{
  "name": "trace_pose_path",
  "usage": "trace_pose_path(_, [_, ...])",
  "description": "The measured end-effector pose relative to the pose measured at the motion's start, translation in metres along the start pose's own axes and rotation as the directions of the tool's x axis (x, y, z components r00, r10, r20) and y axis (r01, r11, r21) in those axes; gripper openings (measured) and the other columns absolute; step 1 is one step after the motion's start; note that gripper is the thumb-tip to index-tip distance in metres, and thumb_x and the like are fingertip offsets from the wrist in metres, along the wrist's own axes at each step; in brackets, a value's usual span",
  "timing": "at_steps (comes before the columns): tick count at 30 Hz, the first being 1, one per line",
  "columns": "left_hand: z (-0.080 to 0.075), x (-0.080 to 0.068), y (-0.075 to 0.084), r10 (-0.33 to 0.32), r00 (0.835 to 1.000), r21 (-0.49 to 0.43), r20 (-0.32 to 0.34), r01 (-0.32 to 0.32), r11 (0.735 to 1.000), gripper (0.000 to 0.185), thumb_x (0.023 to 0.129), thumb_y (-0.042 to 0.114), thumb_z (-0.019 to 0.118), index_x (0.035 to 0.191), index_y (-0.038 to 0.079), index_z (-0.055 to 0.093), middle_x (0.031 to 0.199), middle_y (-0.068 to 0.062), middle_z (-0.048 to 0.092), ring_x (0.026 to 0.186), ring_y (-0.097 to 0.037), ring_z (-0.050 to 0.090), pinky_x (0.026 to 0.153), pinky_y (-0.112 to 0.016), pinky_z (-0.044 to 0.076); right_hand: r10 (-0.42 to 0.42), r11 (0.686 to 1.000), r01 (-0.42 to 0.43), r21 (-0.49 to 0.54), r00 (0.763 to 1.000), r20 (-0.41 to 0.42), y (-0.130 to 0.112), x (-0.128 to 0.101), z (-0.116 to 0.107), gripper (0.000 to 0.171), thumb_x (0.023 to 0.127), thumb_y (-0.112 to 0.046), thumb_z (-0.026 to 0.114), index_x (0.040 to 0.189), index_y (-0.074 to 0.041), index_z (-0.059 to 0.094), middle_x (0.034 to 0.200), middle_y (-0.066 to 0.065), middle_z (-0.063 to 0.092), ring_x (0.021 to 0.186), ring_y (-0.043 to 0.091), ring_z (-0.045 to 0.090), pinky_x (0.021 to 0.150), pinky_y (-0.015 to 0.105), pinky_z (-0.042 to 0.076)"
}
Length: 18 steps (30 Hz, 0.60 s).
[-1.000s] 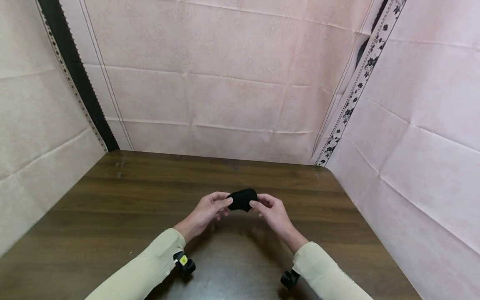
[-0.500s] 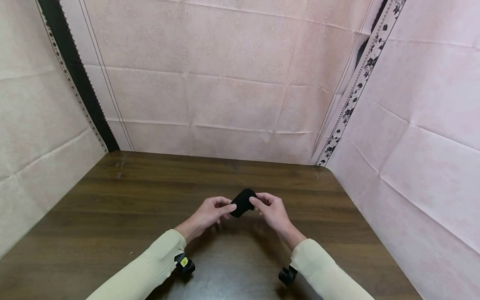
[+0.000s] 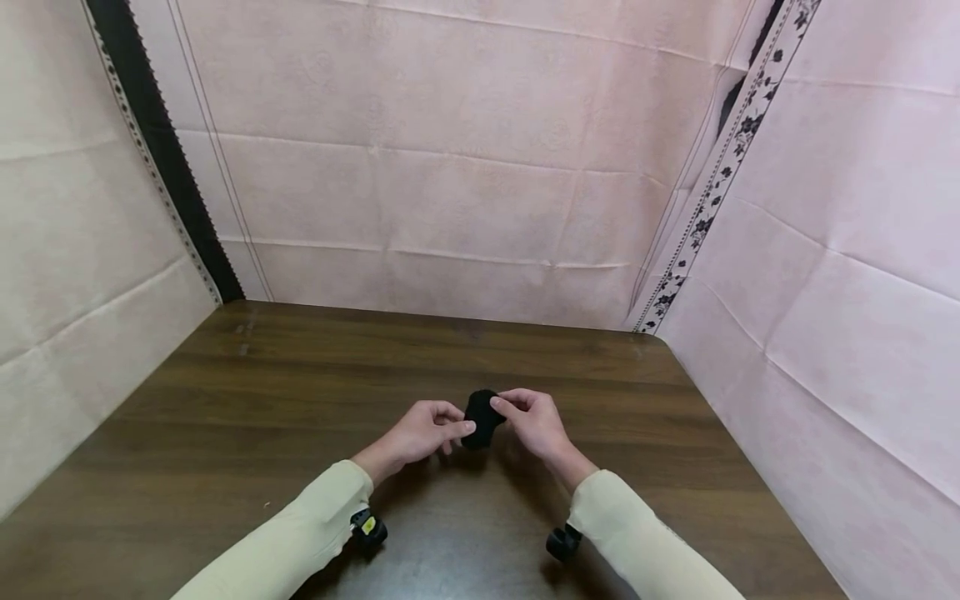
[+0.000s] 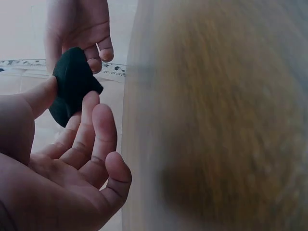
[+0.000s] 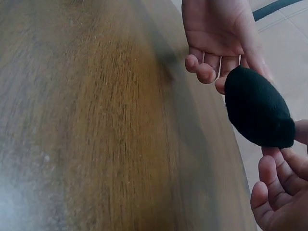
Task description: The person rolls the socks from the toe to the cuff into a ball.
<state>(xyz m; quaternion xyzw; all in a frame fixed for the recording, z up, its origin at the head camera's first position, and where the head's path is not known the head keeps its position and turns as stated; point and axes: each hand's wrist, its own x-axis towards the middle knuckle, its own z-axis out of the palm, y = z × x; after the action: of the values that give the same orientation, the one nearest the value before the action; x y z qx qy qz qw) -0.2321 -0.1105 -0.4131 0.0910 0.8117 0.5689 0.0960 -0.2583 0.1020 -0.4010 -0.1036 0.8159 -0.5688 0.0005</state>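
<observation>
A small black folded cloth bundle, soft and rounded, is held over the wooden table between both hands. My left hand pinches its left, lower end between thumb and fingers. My right hand pinches the upper right end the same way. In the left wrist view the bundle is seen edge-on, with the left thumb on one side and fingertips on the other. The right wrist view shows its broad face, with the right hand at the lower corner and the left hand beyond.
The brown wooden table spreads beneath the hands. Pale patterned cloth walls stand at the back and both sides. A black camera is strapped under each light sleeve.
The bundle has turned from lying nearly level to upright and come slightly lower. The right hand has moved a little left and down; both hands keep their pinch.
</observation>
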Motion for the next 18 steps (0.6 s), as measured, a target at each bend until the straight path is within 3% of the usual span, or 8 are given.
trace_pose_path(10, [-0.002,-0.002,0.0,0.016,1.0,0.069,-0.007,-0.015,0.998,0.025,0.096,0.028,0.071,0.099,0.003,0.074,0.075,-0.005,0.072,0.055,-0.016,0.056,0.051,-0.03,0.044,0.027,0.995,-0.026,-0.1,1.0,0.01,0.002,0.005,0.009,0.02,0.095,-0.023,0.071,0.1,-0.005,0.077,0.085,0.005,0.069,0.067,0.022,0.061,0.06,0.031,0.048])
trace_pose_path(18, [-0.004,-0.001,-0.002,-0.029,0.999,0.107,-0.018,0.031,0.994,0.024,0.096,0.029,0.071,0.097,0.005,0.075,0.072,-0.005,0.072,0.05,-0.012,0.048,0.05,-0.027,0.043,0.067,0.986,-0.06,-0.157,0.997,0.038,0.004,0.007,0.012,0.022,0.095,-0.025,0.071,0.098,-0.005,0.077,0.074,0.006,0.064,0.059,0.018,0.057,0.052,0.03,0.047])
